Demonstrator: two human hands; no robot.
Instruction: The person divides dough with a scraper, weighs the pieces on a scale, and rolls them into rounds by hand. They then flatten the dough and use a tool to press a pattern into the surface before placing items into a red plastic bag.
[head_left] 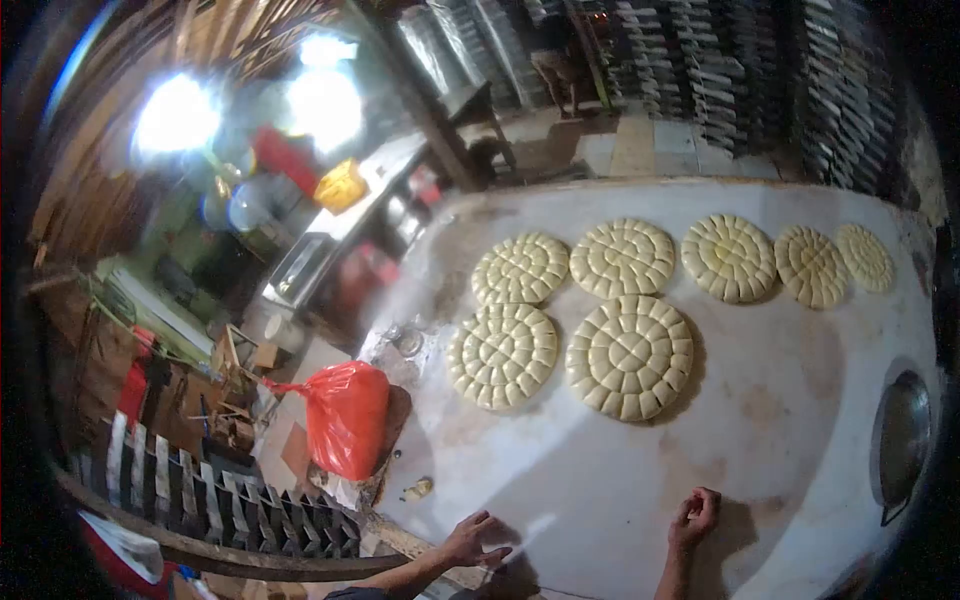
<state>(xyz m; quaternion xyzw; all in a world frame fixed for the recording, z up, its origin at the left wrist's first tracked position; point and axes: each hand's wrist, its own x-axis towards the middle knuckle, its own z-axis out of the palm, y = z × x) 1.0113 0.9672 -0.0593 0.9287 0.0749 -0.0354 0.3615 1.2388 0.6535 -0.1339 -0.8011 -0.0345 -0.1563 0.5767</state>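
Note:
Several round flat slabs of pale dough, each cut into rings of small segments, lie on the large white table [560, 470]. The nearest dough round [630, 358] is beyond my hands, with another dough round [503, 356] to its left. My left hand [478, 540] is over the table's near left edge, thumb and fingers apart, holding nothing. My right hand [695, 512] is farther right over the bare tabletop, its fingers curled into a loose fist with nothing visible in it. Neither hand touches the dough. A small dough scrap [418, 489] lies up and left of my left hand.
A red plastic bag [346, 418] sits at the table's left edge. A round metal tray [902, 440] lies at the right edge. Slatted metal racks [215, 500] stand low on the left, and tall stacks [850, 100] rise behind. A person [556, 65] stands far back.

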